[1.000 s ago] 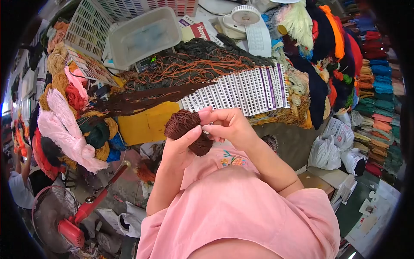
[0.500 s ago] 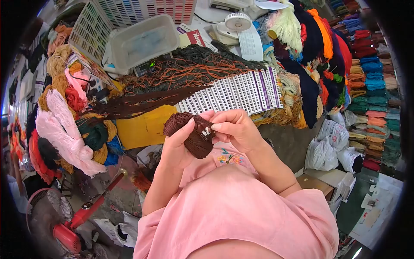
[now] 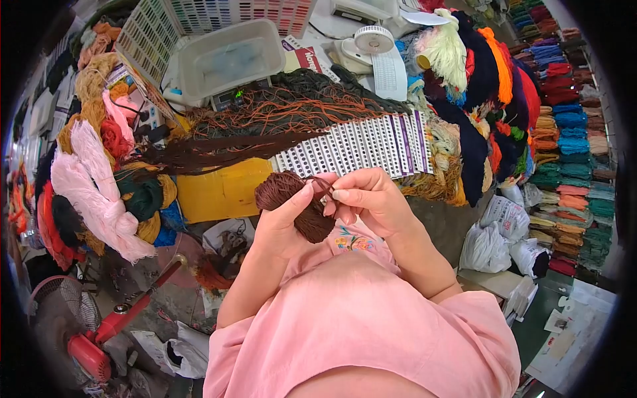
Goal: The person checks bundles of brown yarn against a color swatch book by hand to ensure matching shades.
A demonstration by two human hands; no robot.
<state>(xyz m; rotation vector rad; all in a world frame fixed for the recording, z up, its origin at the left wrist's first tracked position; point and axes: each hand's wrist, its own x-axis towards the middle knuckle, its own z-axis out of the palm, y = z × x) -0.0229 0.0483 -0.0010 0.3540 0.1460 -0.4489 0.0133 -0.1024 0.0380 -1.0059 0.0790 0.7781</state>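
A bundle of dark brown thread (image 3: 284,194) is gripped in my left hand (image 3: 286,222), held above my lap. The thumb presses along its near side. My right hand (image 3: 367,197) pinches a few strands at the bundle's right end between thumb and fingertips, pulling them into a small loop. Part of the bundle is hidden behind my fingers. Just beyond my hands, a row of white cards with punched holes (image 3: 352,146) lies on the table, and long dark brown strands (image 3: 225,151) stretch to its left.
A translucent plastic tub (image 3: 232,60) stands at the back beside a small white fan (image 3: 373,40). Piled yarn skeins flank the table, with pale pink yarn (image 3: 99,192) at left. A red floor fan (image 3: 93,355) is at lower left; white bags (image 3: 488,245) sit at right.
The small shiny piece at the bundle's right end no longer shows. My right fingers have drawn strands out into a loop there. The view has shifted slightly.
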